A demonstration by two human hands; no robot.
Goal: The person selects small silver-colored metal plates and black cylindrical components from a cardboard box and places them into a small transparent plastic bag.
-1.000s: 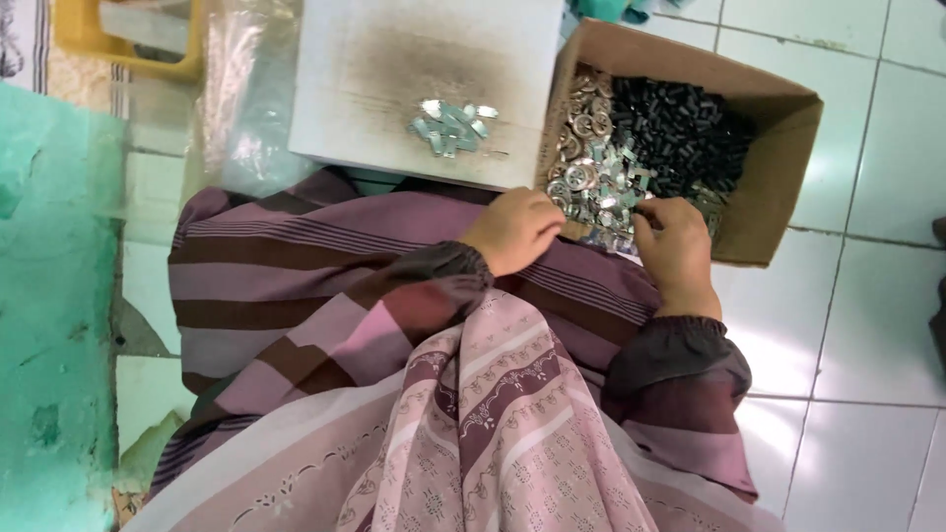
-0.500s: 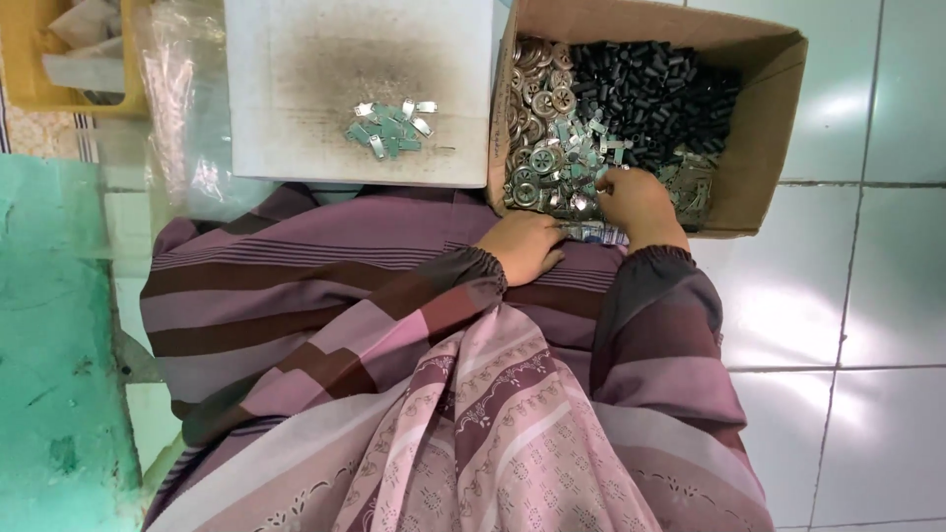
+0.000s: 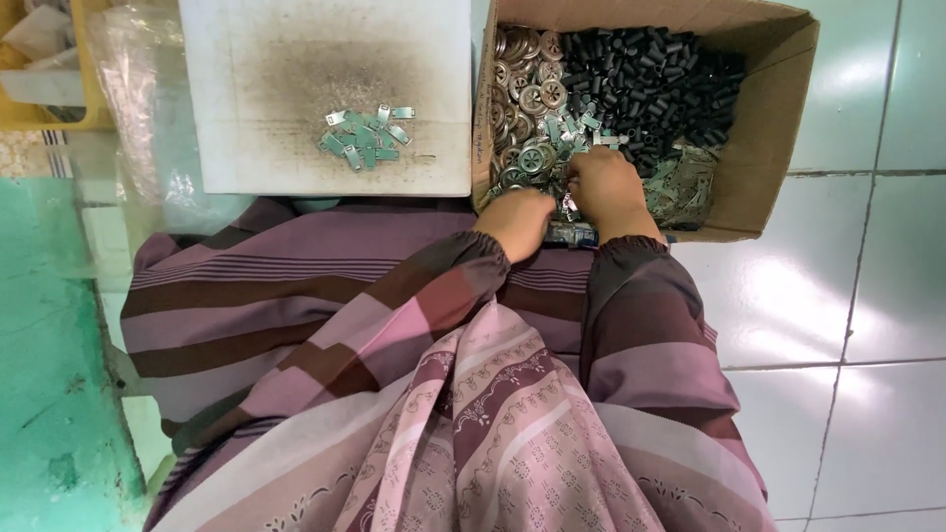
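Observation:
A cardboard box (image 3: pixel 778 118) on the floor holds round metal discs (image 3: pixel 527 99), small black tubes (image 3: pixel 655 84) and thin metal strips (image 3: pixel 680 192). My right hand (image 3: pixel 606 187) reaches into the box among the discs and strips, fingers curled down; whatever it grips is hidden. My left hand (image 3: pixel 517 219) rests at the box's near left corner, fingers bent on the parts there. A white board (image 3: pixel 296 138) to the left carries a small pile of metal tabs (image 3: pixel 363 138).
My striped purple sleeves and patterned cloth fill the lower middle. White floor tiles (image 3: pixel 867 296) lie to the right. A green surface (image 3: pixel 49 374) runs along the left. A yellow tray (image 3: pixel 49 69) and clear plastic bag (image 3: pixel 138 89) sit at top left.
Both hands have moved further into the box, and the view has shifted so that the box and board sit more to the left.

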